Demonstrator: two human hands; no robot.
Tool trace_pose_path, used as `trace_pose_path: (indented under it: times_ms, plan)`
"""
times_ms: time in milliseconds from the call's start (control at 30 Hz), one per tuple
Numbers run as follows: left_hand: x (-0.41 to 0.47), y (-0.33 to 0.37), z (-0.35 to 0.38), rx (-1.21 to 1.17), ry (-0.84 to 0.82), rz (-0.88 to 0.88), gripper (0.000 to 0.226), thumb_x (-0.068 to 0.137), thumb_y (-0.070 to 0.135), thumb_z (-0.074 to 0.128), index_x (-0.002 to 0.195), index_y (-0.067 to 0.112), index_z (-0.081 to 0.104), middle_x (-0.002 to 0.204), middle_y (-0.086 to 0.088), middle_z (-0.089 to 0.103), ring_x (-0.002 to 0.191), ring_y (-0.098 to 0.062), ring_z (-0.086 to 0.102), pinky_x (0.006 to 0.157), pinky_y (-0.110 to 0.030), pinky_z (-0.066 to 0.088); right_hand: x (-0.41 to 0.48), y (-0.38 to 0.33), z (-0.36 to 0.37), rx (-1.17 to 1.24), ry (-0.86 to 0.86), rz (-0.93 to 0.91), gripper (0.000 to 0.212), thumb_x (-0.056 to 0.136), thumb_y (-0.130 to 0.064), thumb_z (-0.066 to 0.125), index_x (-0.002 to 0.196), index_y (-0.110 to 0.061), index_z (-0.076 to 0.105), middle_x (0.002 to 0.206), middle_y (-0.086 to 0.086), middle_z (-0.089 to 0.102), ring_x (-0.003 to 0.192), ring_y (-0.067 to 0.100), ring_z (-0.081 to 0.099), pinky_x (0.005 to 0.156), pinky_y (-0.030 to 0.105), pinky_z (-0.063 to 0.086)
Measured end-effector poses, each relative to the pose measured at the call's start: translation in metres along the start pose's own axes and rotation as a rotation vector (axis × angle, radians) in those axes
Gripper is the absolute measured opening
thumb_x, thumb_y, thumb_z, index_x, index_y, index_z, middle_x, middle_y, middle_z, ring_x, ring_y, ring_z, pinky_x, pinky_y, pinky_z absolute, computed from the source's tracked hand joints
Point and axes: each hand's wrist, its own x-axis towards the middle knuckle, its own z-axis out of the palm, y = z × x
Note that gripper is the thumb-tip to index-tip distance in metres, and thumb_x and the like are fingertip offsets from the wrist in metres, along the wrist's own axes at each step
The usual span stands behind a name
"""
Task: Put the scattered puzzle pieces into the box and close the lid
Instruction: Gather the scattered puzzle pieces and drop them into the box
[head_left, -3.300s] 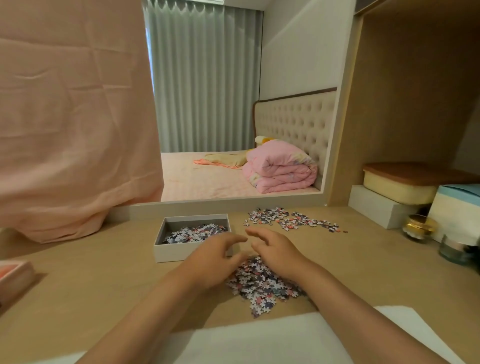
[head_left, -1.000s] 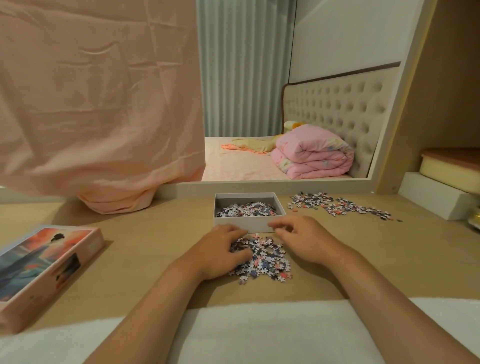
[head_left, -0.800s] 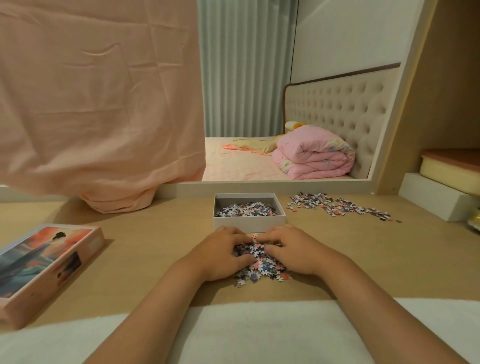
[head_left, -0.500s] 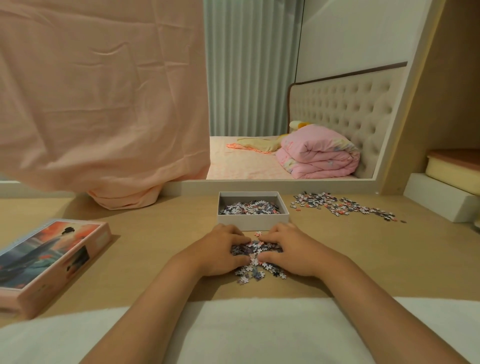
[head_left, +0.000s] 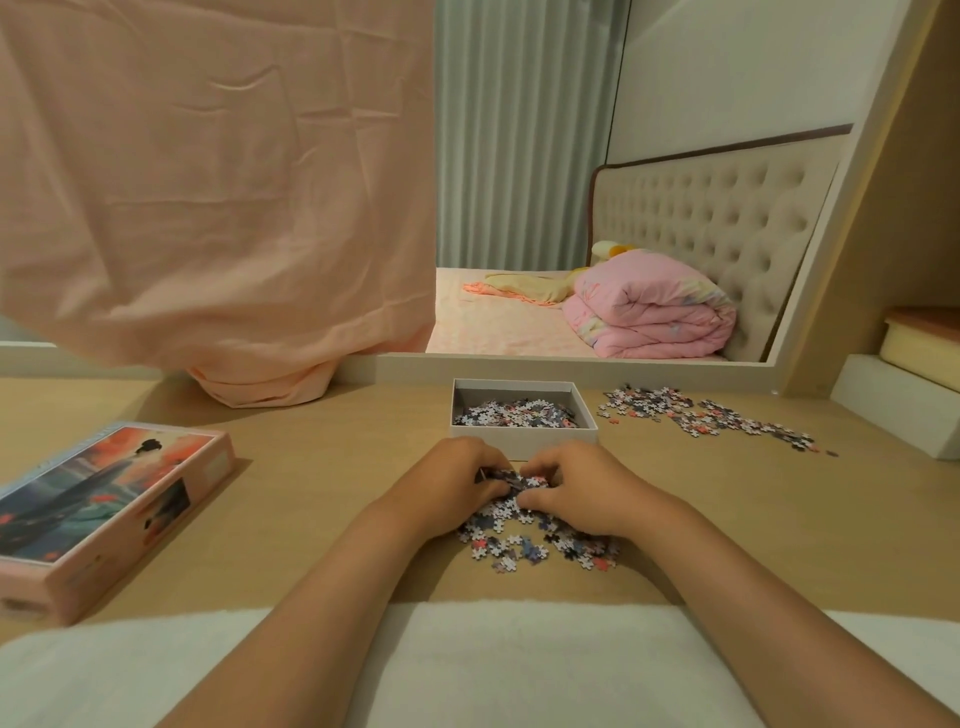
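Left hand & right hand lie side by side on the desk, fingers curled inward toward each other, cupping a bunch of pieces between them; fingertips nearly meet over the bunch; can't tell if the bunch is off the desk or just pressed together. Near pile spreads out under & behind the hands, toward the person, loose at its edges.

Box sits just beyond the hands, open, white walls, partly filled w/ pieces; its front wall is close to the knuckles but apart from them. Far pile lies right of the box, strung out along the desk toward the right, not touching the box.

Lid lies well to the left, picture side up, pink edges, apart from everything else. White cloth covers the desk's near edge; both forearms rest across it. Pink drape hangs at back left, its hem bunched on the desk behind the box's left side.
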Motion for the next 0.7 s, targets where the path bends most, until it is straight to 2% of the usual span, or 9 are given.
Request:
trace_pose_path:
  times_ms: [133, 200, 300, 333, 433, 500, 600, 700]
  plan:
    - [0.002, -0.003, 0.000, -0.064, 0.056, -0.013, 0.015, 0.089, 0.027, 0.069, 0.101, 0.020, 0.075, 0.089, 0.004, 0.069, 0.079, -0.009, 0.058, 0.072, -0.027, 0.047, 0.013, -0.006, -0.015, 0.029, 0.003, 0.024, 0.013, 0.078, -0.030, 0.083, 0.089, -0.027, 0.076, 0.081, -0.011, 0.069, 0.077, 0.009, 0.064, 0.065, 0.021, 0.045]
    - [0.002, -0.005, -0.003, -0.150, 0.089, -0.048, 0.012, 0.089, 0.027, 0.069, 0.097, 0.020, 0.075, 0.085, 0.008, 0.070, 0.077, -0.006, 0.061, 0.074, -0.030, 0.051, 0.020, -0.010, -0.026, 0.008, -0.028, 0.012, 0.009, 0.077, -0.023, 0.085, 0.080, -0.025, 0.076, 0.074, -0.011, 0.070, 0.070, 0.005, 0.063, 0.060, 0.019, 0.045]
    - [0.005, -0.007, -0.006, -0.206, 0.144, -0.102, 0.012, 0.090, 0.030, 0.068, 0.095, 0.022, 0.075, 0.085, 0.008, 0.071, 0.078, -0.008, 0.063, 0.075, -0.036, 0.053, 0.031, -0.016, -0.048, 0.089, -0.105, 0.002, 0.009, 0.078, -0.015, 0.084, 0.079, -0.019, 0.077, 0.072, -0.003, 0.074, 0.068, 0.015, 0.068, 0.062, 0.034, 0.059]
    - [0.006, -0.007, -0.007, -0.203, 0.168, -0.120, 0.013, 0.090, 0.031, 0.068, 0.096, 0.023, 0.075, 0.086, 0.008, 0.071, 0.079, -0.009, 0.062, 0.075, -0.036, 0.052, 0.035, -0.017, -0.054, 0.139, -0.110, 0.001, 0.007, 0.079, -0.012, 0.083, 0.081, -0.016, 0.077, 0.074, 0.000, 0.075, 0.069, 0.018, 0.068, 0.061, 0.034, 0.060]
    - [0.013, -0.007, -0.012, -0.225, 0.252, -0.179, 0.015, 0.090, 0.032, 0.068, 0.102, 0.025, 0.074, 0.089, 0.011, 0.069, 0.081, -0.005, 0.059, 0.075, -0.028, 0.049, 0.048, -0.018, -0.063, 0.265, 0.025, -0.028, 0.007, 0.080, -0.011, 0.082, 0.084, -0.012, 0.077, 0.075, 0.001, 0.073, 0.066, 0.013, 0.065, 0.056, 0.025, 0.056]
    - [0.021, -0.005, -0.019, -0.252, 0.300, -0.175, 0.010, 0.090, 0.031, 0.068, 0.098, 0.027, 0.073, 0.084, 0.011, 0.068, 0.076, -0.005, 0.058, 0.071, -0.025, 0.047, 0.057, -0.013, -0.061, 0.271, 0.154, -0.042, 0.007, 0.079, -0.014, 0.083, 0.081, -0.016, 0.077, 0.074, -0.001, 0.071, 0.061, 0.011, 0.062, 0.056, 0.027, 0.053]
    - [0.039, -0.004, -0.027, -0.204, 0.315, -0.156, 0.010, 0.091, 0.030, 0.067, 0.091, 0.023, 0.073, 0.074, 0.005, 0.067, 0.069, -0.012, 0.058, 0.066, -0.032, 0.046, 0.069, 0.001, -0.051, 0.245, 0.338, -0.054, 0.006, 0.080, -0.019, 0.082, 0.083, -0.022, 0.077, 0.077, -0.007, 0.070, 0.063, 0.006, 0.059, 0.061, 0.022, 0.044]
    - [0.062, -0.012, -0.024, -0.072, 0.259, -0.189, 0.018, 0.095, 0.034, 0.060, 0.091, 0.022, 0.073, 0.072, -0.001, 0.067, 0.068, -0.020, 0.058, 0.062, -0.039, 0.044, 0.072, 0.013, -0.040, 0.298, 0.432, -0.038, 0.010, 0.085, -0.022, 0.078, 0.095, -0.022, 0.079, 0.079, -0.013, 0.069, 0.070, -0.004, 0.058, 0.056, 0.006, 0.038]
